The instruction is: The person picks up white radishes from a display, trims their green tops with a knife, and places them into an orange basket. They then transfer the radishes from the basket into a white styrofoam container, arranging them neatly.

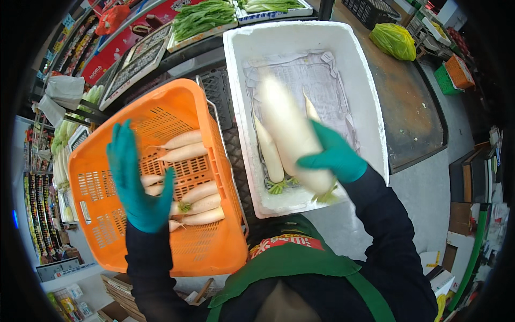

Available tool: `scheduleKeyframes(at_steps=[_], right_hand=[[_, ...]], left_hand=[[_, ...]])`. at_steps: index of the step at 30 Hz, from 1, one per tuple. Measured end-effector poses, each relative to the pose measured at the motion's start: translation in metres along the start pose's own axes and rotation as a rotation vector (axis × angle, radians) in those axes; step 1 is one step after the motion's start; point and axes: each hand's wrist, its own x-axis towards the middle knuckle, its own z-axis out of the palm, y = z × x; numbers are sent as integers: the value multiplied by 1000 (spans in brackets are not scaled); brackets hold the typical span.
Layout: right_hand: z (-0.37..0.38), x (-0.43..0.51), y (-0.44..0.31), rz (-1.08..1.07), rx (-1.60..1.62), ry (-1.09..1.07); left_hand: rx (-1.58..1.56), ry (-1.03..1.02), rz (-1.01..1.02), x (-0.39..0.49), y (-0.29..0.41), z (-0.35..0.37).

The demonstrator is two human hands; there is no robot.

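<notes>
My right hand (336, 155), in a teal glove, is closed around a large white daikon radish (293, 133), blurred, held over a white foam box (237, 120). In the box, more daikons (267, 151) lie on newspaper-like sheets (299, 68), leafy stubs towards me; the held one partly hides them. My left hand (141, 177), gloved in teal too, is spread with fingers apart above an orange plastic basket (181, 257), holding nothing. Several daikons (201, 205) rest on the basket's slotted floor, some partly behind the left hand.
Trays of leafy greens (203, 18) stand beyond the box. At the right is a brown tabletop (406, 104) with a yellow-green plastic bag (394, 41) and a black crate (370, 12). Cardboard boxes (124, 294) sit low at the left.
</notes>
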Motion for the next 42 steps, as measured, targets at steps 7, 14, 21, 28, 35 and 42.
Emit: scheduleKeyframes(at_steps=[7,14,21,28,35,42], right_hand=[[-195,7,151,-16,-552,645],[-240,-3,249,239,-915,591],[-216,-4,223,449,-1003,533],[-181,2,147,38,-613,898],[-31,8,-3,-29,-56,170],[97,8,-23,-27,40,-564]], left_hand=[[-81,-735,-564,-169,-149,82],[86,-1401,-627,-206,-136,184],[216,-1500,-735,-225,-147,210],[73,-1173,-678,-197,-146,155],[40,-492,-322,-107,-104,-16],[242,-147,299,-1,39,-40]])
